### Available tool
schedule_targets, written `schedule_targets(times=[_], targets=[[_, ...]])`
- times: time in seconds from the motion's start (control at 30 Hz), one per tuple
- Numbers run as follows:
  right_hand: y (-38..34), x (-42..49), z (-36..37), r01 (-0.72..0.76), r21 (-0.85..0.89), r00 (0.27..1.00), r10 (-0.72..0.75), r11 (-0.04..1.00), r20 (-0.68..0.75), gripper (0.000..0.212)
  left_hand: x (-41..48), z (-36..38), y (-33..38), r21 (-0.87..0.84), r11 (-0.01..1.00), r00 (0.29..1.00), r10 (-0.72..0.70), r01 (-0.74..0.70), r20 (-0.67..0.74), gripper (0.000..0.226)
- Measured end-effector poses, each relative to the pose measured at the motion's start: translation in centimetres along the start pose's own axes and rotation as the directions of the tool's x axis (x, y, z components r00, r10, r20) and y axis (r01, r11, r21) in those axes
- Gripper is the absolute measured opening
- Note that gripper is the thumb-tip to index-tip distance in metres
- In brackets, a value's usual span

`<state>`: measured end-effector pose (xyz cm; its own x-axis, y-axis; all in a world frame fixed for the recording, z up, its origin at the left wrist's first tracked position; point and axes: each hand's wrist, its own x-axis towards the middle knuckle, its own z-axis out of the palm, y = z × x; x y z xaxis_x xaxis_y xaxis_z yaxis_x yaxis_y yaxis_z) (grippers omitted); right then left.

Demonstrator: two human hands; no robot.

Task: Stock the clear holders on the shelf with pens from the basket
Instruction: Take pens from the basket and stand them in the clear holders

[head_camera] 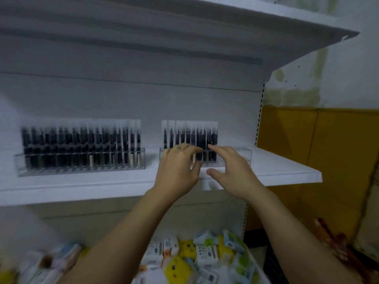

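now pens (190, 134) stand upright in the holder (245, 155) at twelve o'clock; its bare slots lie at three o'clock, nearer the right hand (231, 171), spread and empty; left hand (178, 171) curled, hold unclear.

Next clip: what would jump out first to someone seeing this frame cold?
Both hands meet at the right clear holder on the white shelf: the left hand and the right hand reach the dark pens in it, and its right end stands bare. To its left, the left clear holder is packed with pens; bright yellow and white packets lie below.
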<state>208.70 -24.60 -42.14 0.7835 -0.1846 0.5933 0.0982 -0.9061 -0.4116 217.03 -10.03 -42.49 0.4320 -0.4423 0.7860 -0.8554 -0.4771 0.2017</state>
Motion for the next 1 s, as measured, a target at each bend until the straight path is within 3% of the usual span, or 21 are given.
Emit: schedule_targets(times=[0.2,0.47,0.73,1.0], targets=[[-0.8,-5.3,3.8,0.052,0.096,0.997,-0.047,0.994,-0.057,0.033,-7.1,-0.3,-0.8,0.056,0.998,0.998,-0.043,0.040,0.054,0.030],[2.2,-11.9,12.2,-0.069,0.060,0.983,0.057,0.996,0.176,0.044,-16.5,2.0,-3.4,0.132,0.976,0.945,-0.201,0.172,0.258,0.039],[4.5,-17.7,19.8,-0.212,0.063,0.898,0.169,0.975,0.405,0.052,-24.8,6.9,-5.8,0.175,0.931,0.806,-0.365,0.320,0.466,0.044],[8.4,-24.2,27.5,-0.387,-0.007,0.717,0.305,0.922,0.627,0.053,-33.4,11.4,-8.6,0.207,0.853,0.595,-0.489,0.479,0.638,0.048]])
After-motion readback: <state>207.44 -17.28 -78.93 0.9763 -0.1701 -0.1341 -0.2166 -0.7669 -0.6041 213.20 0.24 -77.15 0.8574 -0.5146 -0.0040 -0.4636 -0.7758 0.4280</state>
